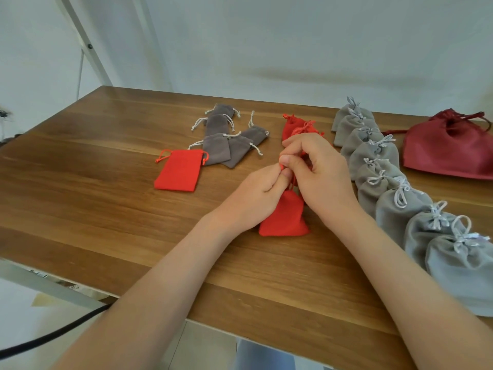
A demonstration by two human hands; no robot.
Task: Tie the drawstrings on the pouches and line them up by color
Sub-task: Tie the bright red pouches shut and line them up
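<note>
At the upper left of the frame a white metal frame (pixel 88 46) leans against the wall, and at the lower left a black cable (pixel 53 335) runs below the edge of the wooden table (pixel 93 161). Left of center, an untied red pouch (pixel 177 170) lies flat with its cord loops loose at the top. Just behind it, and overlapping its upper right corner, sits a loose cluster of dark grey pouches (pixel 229 141) with white cords hanging free.

In the middle of the frame the left hand (pixel 256 198) has its fingers curled, thumb and forefinger pinching the red drawstring (pixel 292 182). That cord belongs to the gathered red pouch (pixel 284 216), which rests on the table between the two wrists. The right hand (pixel 317 169) meets the left above the pouch's neck, its fingers also curled and its thumb and forefinger pinching the same cord. Behind the right hand, a few tied red pouches (pixel 297 126) lie partly hidden.

Right of the hands, a row of tied light grey pouches (pixel 373 153) runs from the middle of the frame to the lower right edge, each overlapping the next. At the far right lies a large dark red pouch (pixel 450 153).
</note>
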